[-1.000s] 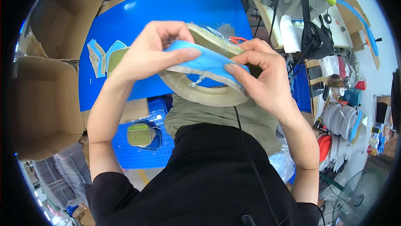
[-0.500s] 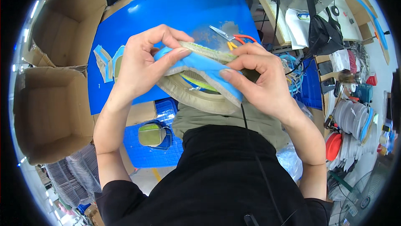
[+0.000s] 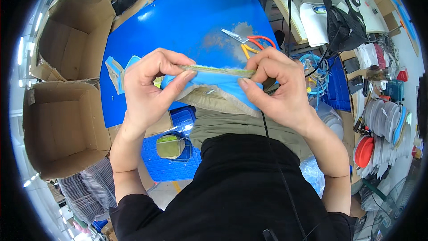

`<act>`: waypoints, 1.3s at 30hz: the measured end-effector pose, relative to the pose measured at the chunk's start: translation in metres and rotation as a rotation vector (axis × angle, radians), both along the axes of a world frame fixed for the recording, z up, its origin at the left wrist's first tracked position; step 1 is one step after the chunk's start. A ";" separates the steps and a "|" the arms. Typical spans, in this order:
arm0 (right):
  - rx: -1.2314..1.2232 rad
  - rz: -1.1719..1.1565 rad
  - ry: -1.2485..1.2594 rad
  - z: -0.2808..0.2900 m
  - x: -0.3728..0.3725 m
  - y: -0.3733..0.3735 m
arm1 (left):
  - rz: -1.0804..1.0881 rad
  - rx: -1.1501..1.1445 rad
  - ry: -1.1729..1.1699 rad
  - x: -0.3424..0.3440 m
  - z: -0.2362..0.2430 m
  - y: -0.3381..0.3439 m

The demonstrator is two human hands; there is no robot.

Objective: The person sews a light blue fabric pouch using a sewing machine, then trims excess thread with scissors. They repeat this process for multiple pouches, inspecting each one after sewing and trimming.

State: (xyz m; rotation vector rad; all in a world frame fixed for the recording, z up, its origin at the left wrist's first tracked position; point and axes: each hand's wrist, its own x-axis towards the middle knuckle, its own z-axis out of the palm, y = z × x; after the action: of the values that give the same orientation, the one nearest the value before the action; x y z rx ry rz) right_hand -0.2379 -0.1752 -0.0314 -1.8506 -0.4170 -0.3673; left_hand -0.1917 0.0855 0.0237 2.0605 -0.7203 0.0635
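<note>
A sewn fabric piece (image 3: 217,81), light blue with beige edging and a yellow-green seam along its top, is stretched between my two hands over my lap. My left hand (image 3: 157,80) pinches its left end between thumb and fingers. At the other end my right hand (image 3: 277,78) grips the edge the same way, thumb toward me. Beyond the right hand, scissors (image 3: 246,40) with red and orange handles lie spread on the blue table. More blue and beige fabric pieces (image 3: 117,72) rest on the table left of my left hand.
Two cardboard boxes (image 3: 67,123) stand on the left. The blue table (image 3: 187,22) reaches away in front of me. A small green pouch (image 3: 170,146) sits on a blue crate below my left wrist. White and red rolls (image 3: 364,151) are stacked at the right.
The fabric's top edge has been pulled straighter and its seam turned up into view. The loop that hung open below has mostly folded out of sight. Both hands keep their hold.
</note>
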 end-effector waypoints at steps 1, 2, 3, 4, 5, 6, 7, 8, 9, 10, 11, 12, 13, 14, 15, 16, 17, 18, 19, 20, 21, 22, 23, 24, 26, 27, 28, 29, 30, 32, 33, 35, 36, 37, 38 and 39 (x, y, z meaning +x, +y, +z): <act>0.007 0.003 -0.006 0.002 -0.001 -0.001 | -0.002 0.022 -0.014 -0.002 0.003 -0.001; 0.014 0.006 -0.013 0.004 -0.002 -0.001 | -0.010 0.024 -0.037 -0.003 0.005 -0.001; 0.022 0.011 -0.018 0.004 -0.003 -0.001 | -0.016 0.027 -0.060 -0.004 0.005 0.000; 0.023 0.011 -0.026 0.005 -0.002 -0.001 | -0.022 0.030 -0.082 -0.005 0.006 0.000; 0.025 0.012 -0.033 0.006 -0.001 -0.001 | -0.011 0.035 -0.089 -0.005 0.007 0.000; 0.027 0.011 -0.038 0.008 -0.002 -0.001 | -0.001 0.041 -0.094 -0.006 0.010 0.000; 0.037 0.015 -0.032 0.008 -0.002 -0.001 | 0.009 0.047 -0.099 -0.007 0.012 -0.001; 0.047 0.019 -0.026 0.008 -0.002 0.000 | 0.008 0.057 -0.100 -0.007 0.013 -0.001; 0.055 0.025 -0.023 0.010 -0.001 0.000 | 0.009 0.065 -0.104 -0.007 0.017 -0.001; 0.050 0.027 -0.016 0.013 0.000 0.000 | 0.009 0.073 -0.109 -0.006 0.020 -0.001; 0.044 0.030 -0.010 0.017 0.000 0.000 | 0.006 0.078 -0.118 -0.005 0.024 0.000; 0.039 0.035 -0.006 0.020 0.000 0.000 | 0.005 0.085 -0.130 -0.004 0.028 0.001; 0.052 0.042 -0.001 0.024 0.002 0.000 | 0.005 0.092 -0.141 -0.002 0.033 0.002; 0.064 0.050 0.004 0.027 0.005 0.000 | -0.009 0.096 -0.143 0.000 0.039 0.001; 0.073 0.058 0.002 0.033 0.009 0.001 | -0.021 0.097 -0.151 0.004 0.048 -0.001; 0.112 0.060 0.043 0.040 0.013 0.002 | -0.033 0.097 -0.159 0.010 0.055 -0.002; 0.152 0.063 0.084 0.047 0.015 0.005 | -0.054 0.096 -0.148 0.016 0.061 -0.002; 0.191 0.067 0.127 0.053 0.019 0.007 | -0.073 0.095 -0.135 0.024 0.064 -0.002; 0.181 0.159 0.230 0.059 0.025 0.004 | -0.092 0.094 -0.122 0.033 0.069 -0.002; 0.170 0.251 0.334 0.067 0.032 -0.002 | -0.110 0.087 -0.079 0.043 0.075 -0.002; 0.156 0.338 0.447 0.072 0.038 -0.006 | -0.131 0.077 -0.028 0.055 0.078 -0.004; 0.200 0.367 0.515 0.074 0.044 -0.006 | -0.151 0.067 0.023 0.068 0.082 -0.005; 0.244 0.395 0.583 0.075 0.051 -0.006 | -0.186 0.132 0.053 0.080 0.092 -0.007; 0.291 0.422 0.654 0.074 0.057 -0.005 | -0.210 0.126 0.123 0.096 0.091 -0.007; 0.430 0.455 0.715 0.073 0.073 -0.001 | -0.260 0.112 0.264 0.127 0.089 -0.007; 0.494 0.454 0.726 0.064 0.080 0.001 | -0.272 0.125 0.307 0.140 0.090 -0.012; 0.559 0.452 0.736 0.058 0.087 0.003 | -0.302 0.124 0.338 0.154 0.087 -0.014; 0.624 0.450 0.754 0.056 0.093 0.004 | -0.333 0.123 0.369 0.169 0.081 -0.016; 0.691 0.452 0.771 0.053 0.099 0.006 | -0.360 0.124 0.398 0.184 0.076 -0.016; 0.798 0.442 0.794 0.046 0.113 0.009 | -0.405 0.097 0.481 0.212 0.062 -0.018; 0.838 0.429 0.796 0.042 0.120 0.010 | -0.425 0.100 0.498 0.224 0.060 -0.021; 0.908 0.405 0.807 0.034 0.135 0.012 | -0.454 0.123 0.515 0.249 0.053 -0.025; 0.934 0.398 0.813 0.031 0.142 0.013 | -0.459 0.143 0.509 0.260 0.049 -0.025; 0.959 0.391 0.820 0.029 0.149 0.013 | -0.463 0.162 0.503 0.270 0.048 -0.026; 0.976 0.390 0.819 0.029 0.157 0.012 | -0.462 0.168 0.481 0.281 0.048 -0.029; 0.996 0.382 0.826 0.027 0.162 0.012 | -0.464 0.173 0.468 0.289 0.046 -0.032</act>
State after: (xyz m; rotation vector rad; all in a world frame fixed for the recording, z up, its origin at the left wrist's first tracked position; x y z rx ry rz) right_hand -0.0760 -0.1631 -0.0045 -0.7889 0.0235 0.4091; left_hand 0.0970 0.0535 0.0694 1.9100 -0.9026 -0.7407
